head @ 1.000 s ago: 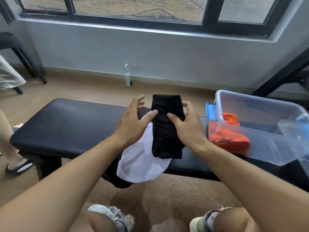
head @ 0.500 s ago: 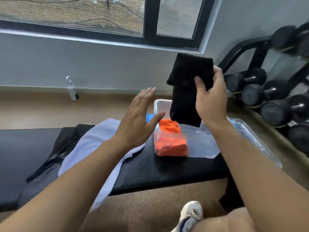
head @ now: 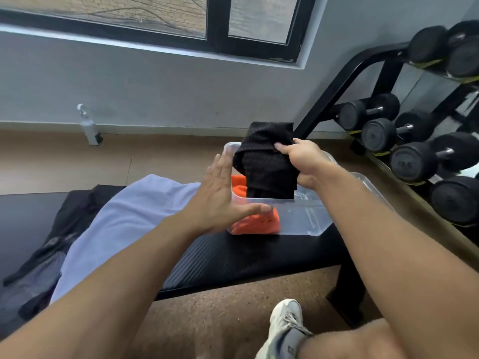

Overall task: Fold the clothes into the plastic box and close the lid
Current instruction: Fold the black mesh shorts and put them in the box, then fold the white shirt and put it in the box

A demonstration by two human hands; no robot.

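Fingers [head: 281, 147] of right hand [head: 304, 161] pinch black garment [head: 267, 164] over box [head: 305, 218] rim; left hand [head: 217, 195] spread.

Box [head: 305, 224] on bench [head: 233, 260] right end; unfolded clothes [head: 129, 218] left of it; dumbbell rack [head: 414, 141] right, behind.

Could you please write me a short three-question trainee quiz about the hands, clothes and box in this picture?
1. True or false: the right hand grips the folded black garment over the plastic box.
2. What colour is the garment already inside the box? A white, B orange, C green.
3. What lies on the bench left of the box?

Key: 1 true. 2 B, the orange garment. 3 A white garment over a dark one; the left hand is open.
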